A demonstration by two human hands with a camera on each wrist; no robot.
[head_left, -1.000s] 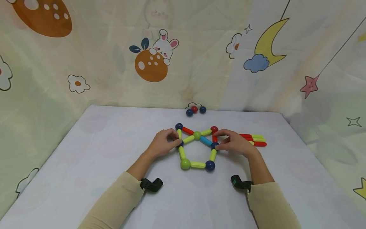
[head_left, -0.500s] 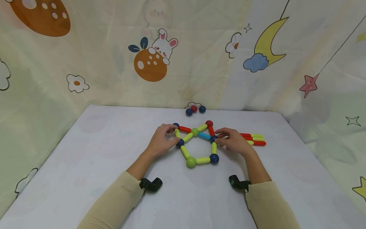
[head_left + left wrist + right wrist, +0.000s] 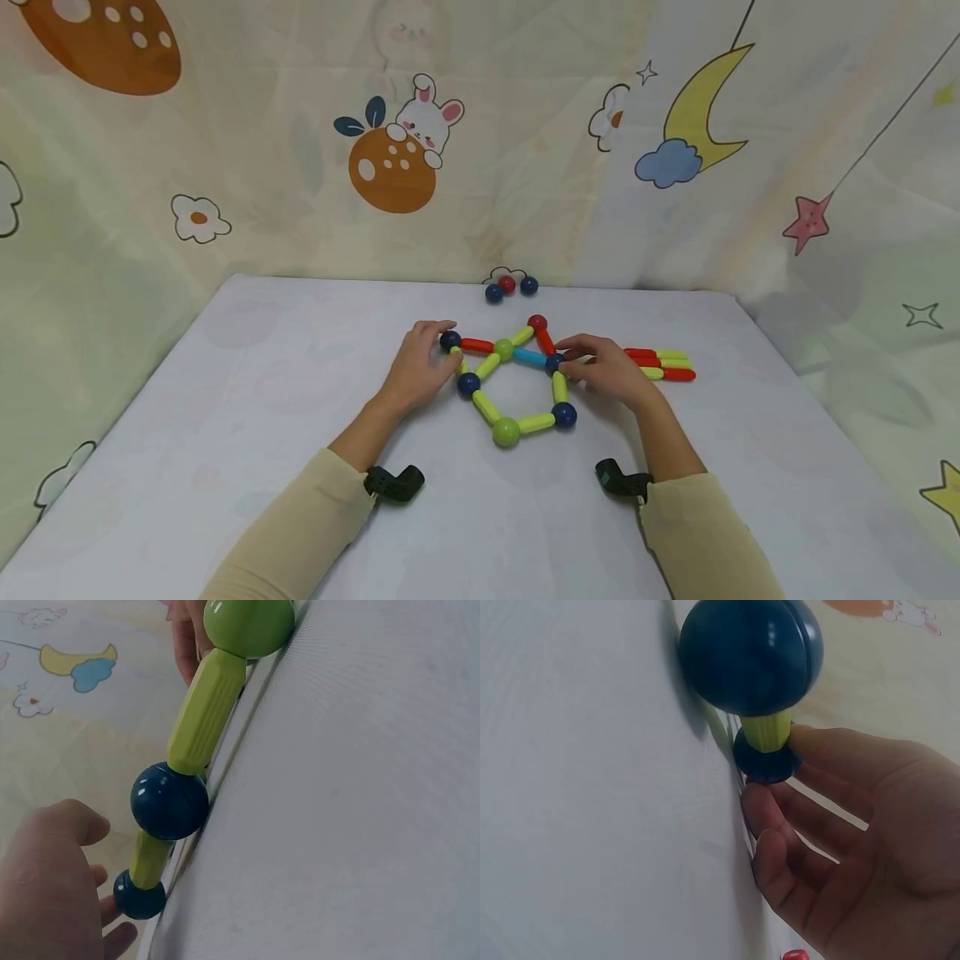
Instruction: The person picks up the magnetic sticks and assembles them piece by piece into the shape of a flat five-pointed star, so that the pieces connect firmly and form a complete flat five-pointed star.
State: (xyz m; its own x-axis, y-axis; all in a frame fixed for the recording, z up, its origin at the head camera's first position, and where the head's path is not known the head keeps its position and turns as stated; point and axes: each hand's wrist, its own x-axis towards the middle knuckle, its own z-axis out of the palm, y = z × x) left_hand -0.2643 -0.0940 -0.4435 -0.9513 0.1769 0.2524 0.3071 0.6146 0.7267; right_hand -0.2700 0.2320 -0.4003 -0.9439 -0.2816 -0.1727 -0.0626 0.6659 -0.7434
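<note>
A figure of toy building sticks and balls lies on the table, with a green ball [image 3: 503, 349] joining its upper parts. My left hand [image 3: 415, 367] is at the upper-left blue ball [image 3: 450, 340], fingers beyond it. In the left wrist view the thumb stands apart from the balls, and the fingers are beside the far blue ball [image 3: 140, 895]. My right hand [image 3: 609, 372] pinches the right-middle blue ball [image 3: 555, 364] between thumb and fingers, also seen in the right wrist view. A red ball [image 3: 537, 322] tops the figure; a larger green ball [image 3: 506, 432] sits at its bottom.
Several loose red and yellow-green sticks [image 3: 663, 364] lie right of the figure, beyond my right hand. Two blue balls and a red ball [image 3: 507, 285] rest at the table's back edge. A patterned cloth [image 3: 300, 167] hangs behind the white table [image 3: 225, 433].
The figure has turned counterclockwise: its top has shifted left, its bottom right. My left hand has let go of the left-middle blue ball and moved up to the upper-left one; my right hand stays on its ball.
</note>
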